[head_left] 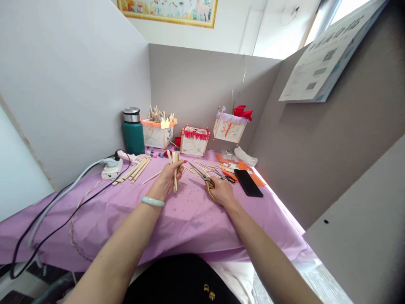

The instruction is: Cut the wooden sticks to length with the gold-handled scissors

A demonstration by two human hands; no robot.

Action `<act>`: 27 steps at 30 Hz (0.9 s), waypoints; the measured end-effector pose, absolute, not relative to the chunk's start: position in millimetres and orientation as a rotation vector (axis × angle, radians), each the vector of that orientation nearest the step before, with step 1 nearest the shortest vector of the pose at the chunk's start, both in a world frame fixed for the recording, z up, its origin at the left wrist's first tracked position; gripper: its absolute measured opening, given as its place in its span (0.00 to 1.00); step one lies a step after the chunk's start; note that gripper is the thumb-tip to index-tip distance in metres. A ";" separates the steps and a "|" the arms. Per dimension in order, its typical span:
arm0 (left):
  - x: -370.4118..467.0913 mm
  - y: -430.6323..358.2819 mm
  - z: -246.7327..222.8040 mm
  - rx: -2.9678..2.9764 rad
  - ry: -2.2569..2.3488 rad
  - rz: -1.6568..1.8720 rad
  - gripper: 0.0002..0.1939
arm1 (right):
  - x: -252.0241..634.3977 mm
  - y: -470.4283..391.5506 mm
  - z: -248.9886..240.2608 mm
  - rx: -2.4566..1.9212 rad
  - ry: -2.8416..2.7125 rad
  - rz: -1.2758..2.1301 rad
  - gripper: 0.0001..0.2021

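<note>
Head view: the left hand (169, 175) grips a bundle of wooden sticks (175, 182), held roughly upright above the purple tablecloth (186, 221). The right hand (222, 191) has its fingers wrapped around the gold-handled scissors (205, 179), whose blades point toward the left hand. A black phone (248, 183) lies to the right of the right hand.
</note>
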State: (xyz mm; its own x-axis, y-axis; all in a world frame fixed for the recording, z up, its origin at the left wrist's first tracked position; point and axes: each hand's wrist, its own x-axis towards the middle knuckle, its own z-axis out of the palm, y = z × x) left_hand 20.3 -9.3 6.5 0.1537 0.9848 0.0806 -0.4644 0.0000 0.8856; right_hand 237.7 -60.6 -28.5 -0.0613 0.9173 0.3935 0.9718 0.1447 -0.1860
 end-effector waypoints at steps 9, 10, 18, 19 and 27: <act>20.1 -7.3 6.1 0.903 0.784 1.271 0.11 | 236.3 -63.4 -24.6 -1.781 -2.001 -0.167 0.14; 21.2 -6.9 4.8 0.940 0.814 1.269 0.10 | 236.1 -63.6 -24.6 -1.771 -2.014 -0.164 0.14; 25.9 -9.3 2.7 1.065 0.929 1.266 0.12 | 236.0 -63.1 -25.7 -1.765 -2.026 -0.164 0.14; 25.7 -9.6 2.6 1.074 0.933 1.263 0.12 | 235.9 -63.3 -25.5 -1.762 -2.029 -0.163 0.14; 25.5 -10.4 0.6 1.139 0.974 1.260 0.12 | 236.2 -63.3 -25.3 -1.750 -2.024 -0.173 0.13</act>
